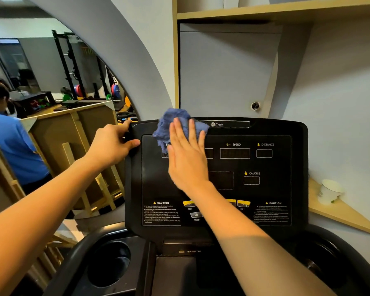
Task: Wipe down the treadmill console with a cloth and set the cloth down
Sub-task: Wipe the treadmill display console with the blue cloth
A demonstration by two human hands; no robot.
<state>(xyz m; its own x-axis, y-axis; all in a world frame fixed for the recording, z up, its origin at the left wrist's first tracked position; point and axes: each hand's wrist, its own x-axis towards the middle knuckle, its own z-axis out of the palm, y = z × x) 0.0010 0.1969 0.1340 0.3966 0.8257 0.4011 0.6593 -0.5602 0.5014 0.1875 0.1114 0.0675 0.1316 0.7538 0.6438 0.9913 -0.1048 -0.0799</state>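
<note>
The black treadmill console (265,167) fills the middle of the head view, with SPEED, DISTANCE and CALORIE windows and yellow buttons lower down. A crumpled blue cloth (171,122) lies against its upper left area. My right hand (187,157) presses flat on the cloth with straight fingers, covering the cloth's lower part. My left hand (111,144) grips the console's upper left edge, thumb on the front face and fingers curled around the side.
Cup holders (109,265) sit below the console on both sides. A white paper cup (330,191) stands on a wooden ledge at the right. A shelf and grey cabinet are behind. A mirror at left reflects gym racks and a person in blue.
</note>
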